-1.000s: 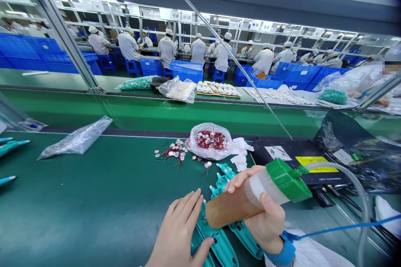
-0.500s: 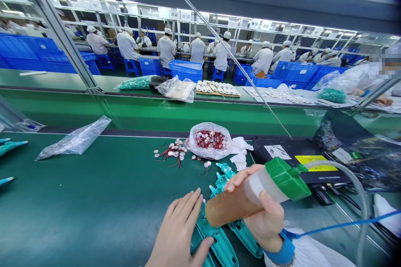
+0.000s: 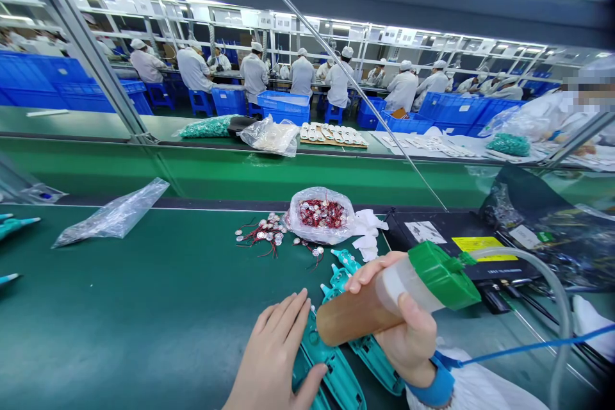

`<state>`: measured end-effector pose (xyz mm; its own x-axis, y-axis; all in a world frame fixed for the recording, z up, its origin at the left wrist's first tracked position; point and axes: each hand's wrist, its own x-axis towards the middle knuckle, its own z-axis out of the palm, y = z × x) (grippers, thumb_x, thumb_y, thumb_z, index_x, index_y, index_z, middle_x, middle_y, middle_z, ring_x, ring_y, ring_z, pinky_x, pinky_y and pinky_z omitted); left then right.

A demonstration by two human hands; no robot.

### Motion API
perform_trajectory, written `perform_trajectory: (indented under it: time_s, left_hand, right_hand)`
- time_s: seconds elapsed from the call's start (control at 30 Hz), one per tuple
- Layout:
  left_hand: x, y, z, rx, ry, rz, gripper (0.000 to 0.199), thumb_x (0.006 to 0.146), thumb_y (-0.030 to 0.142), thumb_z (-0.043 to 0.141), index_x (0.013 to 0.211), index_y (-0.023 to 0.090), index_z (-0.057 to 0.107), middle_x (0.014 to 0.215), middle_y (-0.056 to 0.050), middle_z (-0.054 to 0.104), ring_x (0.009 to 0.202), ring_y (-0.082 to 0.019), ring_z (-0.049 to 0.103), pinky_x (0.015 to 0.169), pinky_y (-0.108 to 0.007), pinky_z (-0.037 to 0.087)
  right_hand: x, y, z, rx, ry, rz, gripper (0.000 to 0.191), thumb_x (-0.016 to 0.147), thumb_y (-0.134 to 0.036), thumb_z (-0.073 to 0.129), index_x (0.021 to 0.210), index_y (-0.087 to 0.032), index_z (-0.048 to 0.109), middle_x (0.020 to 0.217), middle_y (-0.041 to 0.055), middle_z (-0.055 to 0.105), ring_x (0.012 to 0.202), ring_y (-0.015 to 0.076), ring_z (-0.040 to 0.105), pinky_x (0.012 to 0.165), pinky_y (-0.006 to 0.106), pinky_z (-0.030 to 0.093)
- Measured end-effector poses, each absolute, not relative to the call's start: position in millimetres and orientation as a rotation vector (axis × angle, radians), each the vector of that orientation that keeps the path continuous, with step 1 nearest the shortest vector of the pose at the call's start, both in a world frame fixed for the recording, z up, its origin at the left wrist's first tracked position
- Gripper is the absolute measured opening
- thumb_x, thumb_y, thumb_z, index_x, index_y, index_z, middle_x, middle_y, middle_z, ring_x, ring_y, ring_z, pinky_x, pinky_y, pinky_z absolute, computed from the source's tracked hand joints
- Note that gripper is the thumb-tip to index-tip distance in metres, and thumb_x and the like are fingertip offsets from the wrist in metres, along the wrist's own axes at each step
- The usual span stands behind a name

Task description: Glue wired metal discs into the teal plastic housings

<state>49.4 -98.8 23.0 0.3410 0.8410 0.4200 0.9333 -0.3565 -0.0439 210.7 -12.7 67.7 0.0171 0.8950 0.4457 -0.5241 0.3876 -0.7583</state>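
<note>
2 hands (image 3: 271,355) (image 3: 408,339), 1 dispensing syringe (image 3: 379,307), 2 clear bags (image 3: 307,230) (image 3: 113,214), 1 blk ctrl box (image 3: 432,230)

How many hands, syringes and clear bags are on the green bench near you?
Hands: 2 (left hand, right hand)
Syringes: 1 (syringe)
Clear bags: 2 (flat bag, bag of discs)
Total: 5

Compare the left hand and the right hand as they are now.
The left hand is open and empty, its fingers spread, while the right hand is closed around a dispensing syringe with amber contents and a green cap. The right hand sits higher in view than the left hand. A blue cuff shows at the right hand's wrist; none shows at the left hand's. Both hands are bare and close to the teal plastic housings.
</note>
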Motion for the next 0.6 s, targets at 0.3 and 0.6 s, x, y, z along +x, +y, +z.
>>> perform_trajectory:
  time_s: [0.3, 0.6]
  left_hand:
    - [49.6, -99.0, 23.2, -2.338, -1.602, -0.498, 0.061, 0.081, 0.043, 0.06, 0.13, 0.007, 0.051, 0.133, -0.014, 0.057, 0.11, -0.029, 0.063, 0.082, -0.038, 0.057]
    - [50.6, -99.8, 23.1, -2.335, -1.586, -0.513, 0.061, 0.079, 0.039, 0.062, 0.129, 0.006, 0.051, 0.132, -0.016, 0.058, 0.11, -0.03, 0.063, 0.081, -0.039, 0.058]
  right_hand:
    - [213.3, -14.2, 74.3, -0.384, -1.174, 1.197, 0.019, 0.079, -0.044, 0.062, 0.086, -0.026, 0.062, 0.067, 0.0017, 0.063, 0.059, 0.021, 0.061, 0.052, 0.034, 0.049]
    - [213.7, -18.4, 72.3, -0.384, -1.187, 1.153, 0.022, 0.08, -0.044, 0.06, 0.095, -0.028, 0.061, 0.071, 0.0028, 0.062, 0.06, 0.0207, 0.06, 0.057, 0.037, 0.051]
